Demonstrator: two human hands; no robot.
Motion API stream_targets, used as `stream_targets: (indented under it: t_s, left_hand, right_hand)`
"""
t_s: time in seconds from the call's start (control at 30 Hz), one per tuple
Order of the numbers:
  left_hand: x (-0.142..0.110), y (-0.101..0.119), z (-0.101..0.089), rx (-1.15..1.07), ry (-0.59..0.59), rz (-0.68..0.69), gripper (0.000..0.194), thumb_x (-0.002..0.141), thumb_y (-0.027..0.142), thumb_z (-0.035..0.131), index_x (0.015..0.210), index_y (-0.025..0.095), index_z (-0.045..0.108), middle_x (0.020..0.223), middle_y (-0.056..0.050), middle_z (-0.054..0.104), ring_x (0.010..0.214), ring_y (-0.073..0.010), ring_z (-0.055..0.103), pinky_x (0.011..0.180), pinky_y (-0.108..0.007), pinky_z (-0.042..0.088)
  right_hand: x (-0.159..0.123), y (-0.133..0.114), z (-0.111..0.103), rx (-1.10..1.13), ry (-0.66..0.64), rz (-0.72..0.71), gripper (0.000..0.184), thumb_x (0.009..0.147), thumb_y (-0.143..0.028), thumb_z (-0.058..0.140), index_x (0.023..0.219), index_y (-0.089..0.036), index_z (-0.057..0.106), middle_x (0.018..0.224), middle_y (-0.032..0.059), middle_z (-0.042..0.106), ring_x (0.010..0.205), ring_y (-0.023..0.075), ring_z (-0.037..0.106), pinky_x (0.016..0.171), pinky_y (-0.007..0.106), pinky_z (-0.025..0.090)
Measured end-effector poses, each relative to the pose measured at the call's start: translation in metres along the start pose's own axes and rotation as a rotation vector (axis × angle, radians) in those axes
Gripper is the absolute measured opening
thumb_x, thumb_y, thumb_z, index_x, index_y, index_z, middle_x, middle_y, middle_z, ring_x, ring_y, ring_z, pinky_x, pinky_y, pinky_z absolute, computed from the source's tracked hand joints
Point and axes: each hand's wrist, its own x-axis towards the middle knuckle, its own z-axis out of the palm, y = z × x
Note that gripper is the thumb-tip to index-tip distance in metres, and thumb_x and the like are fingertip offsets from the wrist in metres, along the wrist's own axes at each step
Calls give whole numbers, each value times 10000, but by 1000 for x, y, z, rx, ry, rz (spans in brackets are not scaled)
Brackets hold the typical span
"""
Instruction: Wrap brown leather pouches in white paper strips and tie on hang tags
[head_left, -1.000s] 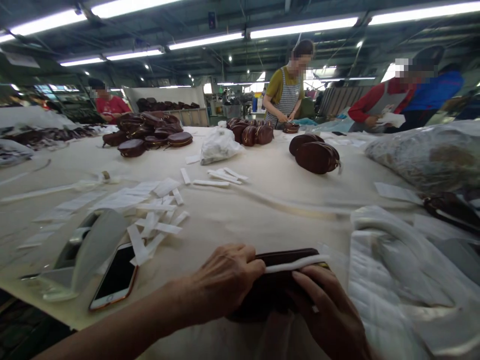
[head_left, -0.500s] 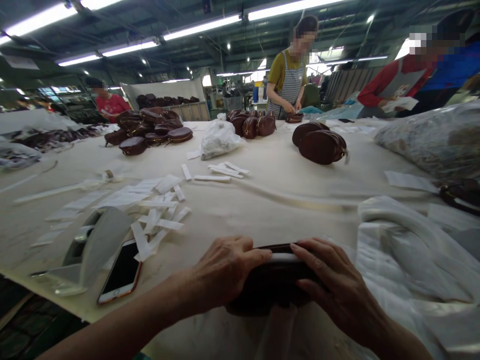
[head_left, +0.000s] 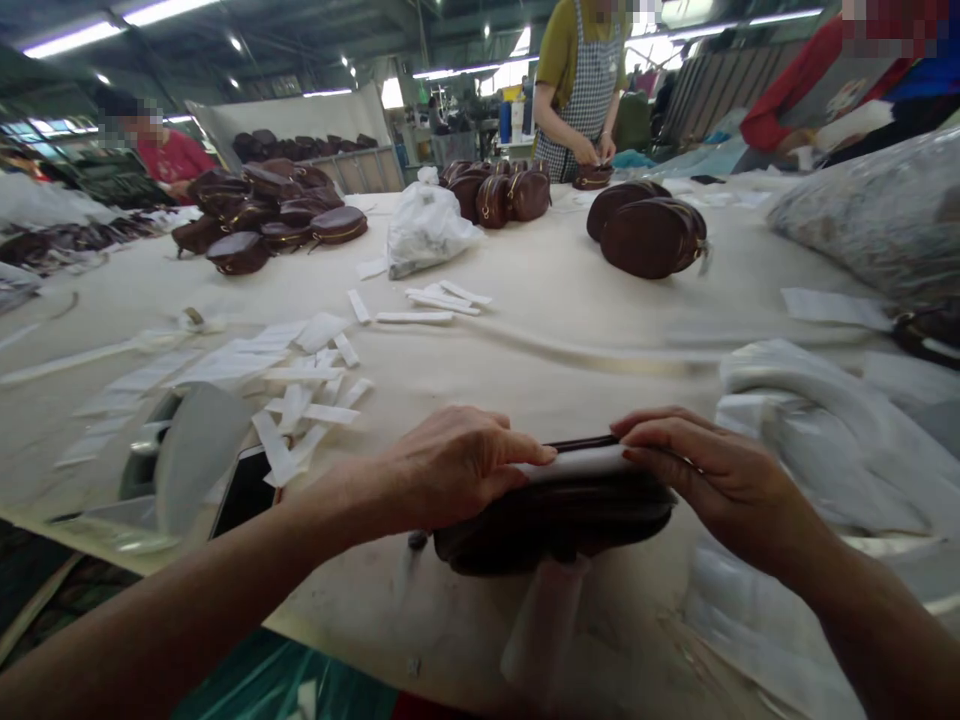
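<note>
A dark brown leather bag (head_left: pixel 555 525), rounded like a pouch, is held just in front of me. A white strip (head_left: pixel 581 463) runs along its upper edge. My left hand (head_left: pixel 480 465) grips the bag's left end, its index finger stretched along the edge and touching the strip's left end. With fingers and thumb together, my right hand (head_left: pixel 697 470) pinches the upper edge at the strip's right end. Below the bag, a translucent pale piece (head_left: pixel 544 620) reaches down to the table; what joins them is hidden.
Loose white strips (head_left: pixel 307 410), a tape dispenser (head_left: pixel 184 455) and a phone (head_left: pixel 244 490) lie left. Clear plastic wrapping (head_left: pixel 817 450) is at right. Across the table (head_left: pixel 480 380) stand brown bags (head_left: pixel 652 238), a white plastic bag (head_left: pixel 427 225) and a person in a checked apron (head_left: pixel 589 95).
The view has tipped downward. My right hand has shifted from lying over the bag's front to pinching the upper edge further right, and more of the white strip shows.
</note>
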Motion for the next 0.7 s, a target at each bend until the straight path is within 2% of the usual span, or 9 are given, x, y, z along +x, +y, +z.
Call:
stream_targets:
  t_s: [0.13,0.23,0.33,0.43,0.5,0.57,0.63,0.7]
  left_hand:
    - [-7,2,11,198,52,11,291,896,259,433,1101,322,630,727,-6,511,586,-115,480,533,-211,320]
    - [-13,5,21,324,128,42,273,905,255,419,1089,299,616,771,-18,511,613,-138,474,544,-226,361]
    - [-19,10,38,384,381,140,277,899,225,398,1085,209,602,1000,-95,547,835,-210,528,714,-331,472]
    - [-20,12,63,400,601,188,298,908,291,425,1103,116,566,1172,-172,509,1010,-273,510,818,-414,490]
    - [-19,11,81,465,695,200,296,903,288,473,1120,99,542,1168,-187,523,1011,-276,526,809,-408,503]
    - [-18,8,94,559,759,200,274,895,233,500,1135,103,528,1164,-194,533,996,-277,544,793,-403,507]
    - [-16,3,100,616,776,197,276,892,208,504,1149,109,521,1143,-192,546,964,-274,560,775,-397,510]
    - [-13,-3,99,619,763,196,274,896,196,487,1155,113,520,1090,-175,570,911,-254,574,752,-377,512]
  right_hand:
    - [-4,2,3,2,18,-25,164,886,-240,505,802,-205,640,926,54,673,781,145,655,660,226,542]
    - [-7,1,10,-8,70,-87,153,884,-184,495,821,-198,634,921,59,661,800,139,652,695,228,548]
    - [-12,1,15,-13,93,-152,154,884,-130,474,888,-198,612,962,69,641,861,137,640,739,230,545]
    - [-19,5,16,-50,73,-188,185,888,-110,448,984,-193,582,1065,96,613,975,155,608,816,271,531]
    - [-22,8,15,-104,37,-238,184,890,-152,462,1047,-180,554,1131,123,594,1050,189,577,873,340,510]
    - [-22,10,14,-180,24,-309,214,876,-267,532,1064,-167,536,1153,144,597,1081,233,560,920,426,475]
    - [-18,10,14,-254,27,-356,313,856,-376,570,1074,-154,529,1131,150,618,1056,250,571,928,464,455]
    - [-13,9,16,-320,8,-357,376,889,-398,516,1155,-134,503,1108,149,629,1011,242,583,888,445,468]
